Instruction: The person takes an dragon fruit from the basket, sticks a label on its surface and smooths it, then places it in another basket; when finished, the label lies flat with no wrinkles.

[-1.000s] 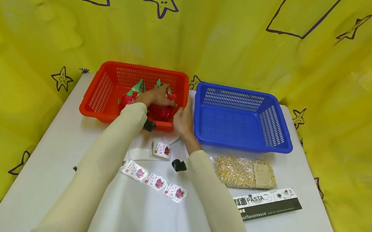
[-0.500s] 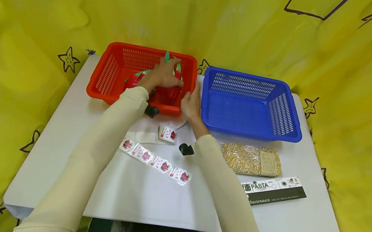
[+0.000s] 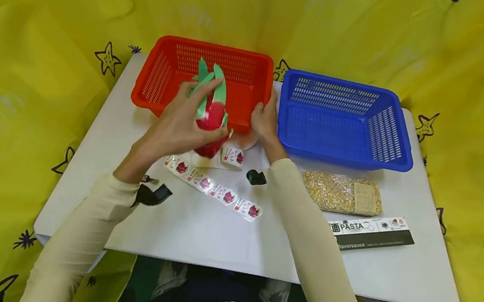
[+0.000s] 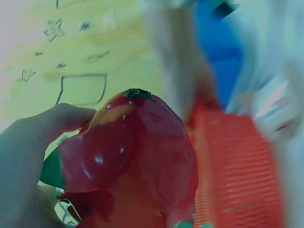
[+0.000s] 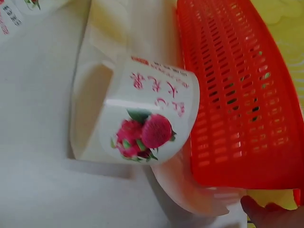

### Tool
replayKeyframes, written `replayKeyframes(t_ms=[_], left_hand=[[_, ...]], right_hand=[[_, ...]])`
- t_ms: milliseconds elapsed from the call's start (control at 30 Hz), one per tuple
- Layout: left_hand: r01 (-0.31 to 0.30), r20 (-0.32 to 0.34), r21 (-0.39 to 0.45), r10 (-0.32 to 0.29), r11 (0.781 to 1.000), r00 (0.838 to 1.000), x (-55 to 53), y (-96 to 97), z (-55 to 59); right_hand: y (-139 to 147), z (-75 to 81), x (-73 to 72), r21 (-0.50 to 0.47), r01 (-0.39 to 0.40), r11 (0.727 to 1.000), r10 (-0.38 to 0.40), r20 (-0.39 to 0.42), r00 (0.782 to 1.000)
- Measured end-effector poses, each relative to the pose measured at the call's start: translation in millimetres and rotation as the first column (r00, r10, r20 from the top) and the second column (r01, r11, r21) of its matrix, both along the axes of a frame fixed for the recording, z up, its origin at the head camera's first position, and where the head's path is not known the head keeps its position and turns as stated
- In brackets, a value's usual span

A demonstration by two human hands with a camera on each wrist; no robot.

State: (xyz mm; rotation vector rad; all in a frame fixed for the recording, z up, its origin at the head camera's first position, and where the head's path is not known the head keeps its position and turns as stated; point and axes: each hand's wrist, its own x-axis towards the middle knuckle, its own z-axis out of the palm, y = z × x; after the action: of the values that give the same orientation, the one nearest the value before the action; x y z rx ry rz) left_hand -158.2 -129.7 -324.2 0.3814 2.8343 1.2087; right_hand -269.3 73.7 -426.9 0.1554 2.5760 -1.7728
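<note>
My left hand (image 3: 173, 123) grips a dragon fruit (image 3: 213, 118), glossy red with green leaf tips, above the front side of the red basket (image 3: 249, 84). In the left wrist view the thumb curves along the side of the dragon fruit (image 4: 147, 156), whose dark end faces up. My right hand (image 3: 265, 120) holds the right end of the red basket at its rim. Through the basket's slots in the right wrist view, bits of green show. A roll of dragon fruit stickers (image 5: 149, 111) stands just in front of the basket.
A blue basket (image 3: 331, 153) stands right of the red one. In front of it lie a bag of corn kernels (image 3: 331, 191) and a pasta box (image 3: 376, 233). A strip of stickers (image 3: 213, 187) stretches across the white table (image 3: 214, 237). Yellow cloth (image 3: 249, 12) hangs around.
My left hand has lifted the dragon fruit out of the red basket and drawn it toward me. The right hand keeps its hold on the basket. The head view has tilted down.
</note>
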Motion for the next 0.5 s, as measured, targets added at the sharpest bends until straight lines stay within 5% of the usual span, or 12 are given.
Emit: replayKeyframes(t_ms=[133, 233, 367, 433, 500], left_hand=[[0.009, 0.073, -0.017, -0.007, 1.0, 0.997, 41.0, -11.4, -30.7], [0.011, 0.15, -0.025, -0.007, 1.0, 0.989, 60.1, -18.0, -53.0], [0.014, 0.27, -0.033, -0.004, 0.999, 0.963, 70.7, -20.6, -76.9], [0.008, 0.31, -0.048, 0.007, 0.999, 0.951, 71.7, -21.4, -84.6], [-0.009, 0.33, -0.063, 0.029, 0.998, 0.944, 71.4, -22.6, -89.6]], right_hand=[[-4, 4.8, 15.2, 0.013, -0.005, 1.0, 0.005, -0.02, 1.0], [-9, 8.6, 41.5, 0.042, -0.013, 0.999, 0.019, -0.133, 0.991], [-6, 8.8, 88.3, 0.119, -0.087, 0.989, 0.123, -0.342, 0.932], [-1, 4.5, 110.3, 0.222, -0.187, 0.957, 0.258, -0.354, 0.899], [4, -4.1, 127.9, 0.333, -0.331, 0.883, 0.426, -0.27, 0.864]])
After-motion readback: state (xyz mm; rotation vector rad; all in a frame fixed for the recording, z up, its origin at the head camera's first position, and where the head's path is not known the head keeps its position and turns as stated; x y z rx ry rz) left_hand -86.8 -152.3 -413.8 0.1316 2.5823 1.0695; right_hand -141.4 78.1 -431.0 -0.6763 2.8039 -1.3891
